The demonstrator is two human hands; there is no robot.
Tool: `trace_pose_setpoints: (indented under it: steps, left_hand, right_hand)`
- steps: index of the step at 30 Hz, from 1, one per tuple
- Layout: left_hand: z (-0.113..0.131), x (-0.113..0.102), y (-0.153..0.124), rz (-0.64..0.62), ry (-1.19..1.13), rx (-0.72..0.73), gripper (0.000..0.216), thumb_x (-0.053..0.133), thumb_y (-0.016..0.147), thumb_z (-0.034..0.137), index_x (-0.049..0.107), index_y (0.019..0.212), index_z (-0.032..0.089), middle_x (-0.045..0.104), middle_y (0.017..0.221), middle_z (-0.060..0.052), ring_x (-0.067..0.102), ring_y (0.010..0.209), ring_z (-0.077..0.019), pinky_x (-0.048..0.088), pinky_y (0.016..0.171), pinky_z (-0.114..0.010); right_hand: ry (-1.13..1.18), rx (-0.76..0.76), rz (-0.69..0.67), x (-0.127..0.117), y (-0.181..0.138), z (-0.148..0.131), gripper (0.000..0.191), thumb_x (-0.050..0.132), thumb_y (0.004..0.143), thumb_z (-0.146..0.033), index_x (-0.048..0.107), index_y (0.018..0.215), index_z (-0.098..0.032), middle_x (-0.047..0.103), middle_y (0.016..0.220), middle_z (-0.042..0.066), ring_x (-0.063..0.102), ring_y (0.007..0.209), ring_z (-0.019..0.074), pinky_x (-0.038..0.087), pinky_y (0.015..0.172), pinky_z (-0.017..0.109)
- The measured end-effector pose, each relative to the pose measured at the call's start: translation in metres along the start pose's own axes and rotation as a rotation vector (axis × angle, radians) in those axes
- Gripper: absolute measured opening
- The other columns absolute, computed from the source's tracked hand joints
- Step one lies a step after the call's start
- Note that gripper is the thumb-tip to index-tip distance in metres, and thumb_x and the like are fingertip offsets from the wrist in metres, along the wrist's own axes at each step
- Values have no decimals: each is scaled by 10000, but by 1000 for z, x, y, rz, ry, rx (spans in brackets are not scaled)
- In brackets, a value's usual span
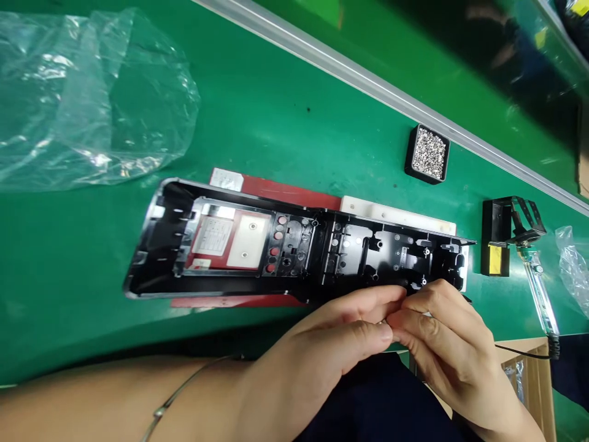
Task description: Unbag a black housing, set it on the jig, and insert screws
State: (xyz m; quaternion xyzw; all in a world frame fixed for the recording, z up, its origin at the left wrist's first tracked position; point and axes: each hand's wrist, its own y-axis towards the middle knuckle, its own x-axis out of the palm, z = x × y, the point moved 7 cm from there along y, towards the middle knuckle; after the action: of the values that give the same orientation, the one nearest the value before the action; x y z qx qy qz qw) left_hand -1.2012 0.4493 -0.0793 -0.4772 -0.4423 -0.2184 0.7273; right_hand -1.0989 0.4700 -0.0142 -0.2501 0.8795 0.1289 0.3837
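At the bench's near edge, the left hand [322,350] and right hand [448,337] meet fingertip to fingertip, pinching something too small to tell, touching the long black housing [294,245] lying open-side up. Farther back, near the metal rail [391,92], sits a screw tray [427,153].

Pinched part [391,320] hidden — fingers cover it.

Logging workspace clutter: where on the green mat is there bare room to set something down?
Bare mat lies between the plastic bag and the black housing, and between housing and metal rail. Crowded at right: screw tray, black holder, left hand, right hand.
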Motion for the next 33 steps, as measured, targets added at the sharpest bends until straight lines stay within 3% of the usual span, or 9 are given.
trace_pose_setpoints:
  steps: [5, 10, 15, 22, 27, 33]
  left_hand:
    - [5, 4, -2, -52, 20, 87, 332, 691, 841, 372, 674, 1159, 277, 656, 1201, 9, 500, 1269, -205, 402, 1067, -316]
    - [1, -3, 1, 48, -140, 123, 327, 771, 758, 388, 715, 1053, 258, 659, 1200, 11, 535, 1236, -203, 434, 1074, -303]
    - [-11, -6, 5, 111, -144, 39, 542, 814, 656, 506, 698, 1073, 179, 678, 1150, -71, 534, 1242, -279, 428, 1101, -390]
    - [-11, -3, 5, 129, -112, -34, 700, 862, 516, 586, 679, 1042, 162, 689, 1113, -103, 576, 1186, -285, 397, 1094, -442]
    - [-18, -6, 7, 113, -77, -14, 605, 773, 657, 599, 682, 1119, 219, 657, 1201, -71, 547, 1224, -274, 388, 1104, -442]
    - [-20, -9, 4, 98, -10, -34, 604, 748, 691, 606, 673, 1158, 231, 647, 1215, -72, 542, 1227, -288, 385, 1105, -464]
  right_hand:
    - [-26, 8, -33, 1, 3, -5, 121, 543, 920, -57, 592, 1023, -96, 535, 959, 60, 422, 861, 84, 350, 754, 211]
    - [-21, -65, -24, -8, 11, -6, 137, 534, 900, -21, 587, 1013, -77, 532, 954, 81, 449, 873, 95, 372, 773, 230]
    - [-28, -129, 140, -26, 42, 13, 82, 612, 868, -31, 609, 927, -88, 553, 889, 49, 501, 846, 78, 404, 788, 242]
    - [-133, -173, 45, -9, 67, 30, 103, 628, 880, -75, 657, 957, -136, 547, 916, 29, 488, 883, 70, 422, 772, 218]
    - [-194, -161, 72, -11, 63, 28, 78, 632, 879, -74, 653, 940, -116, 545, 898, 30, 489, 854, 59, 412, 740, 210]
    - [-220, -143, 84, -12, 62, 28, 78, 622, 876, -51, 636, 929, -107, 558, 895, 28, 500, 849, 58, 420, 754, 214]
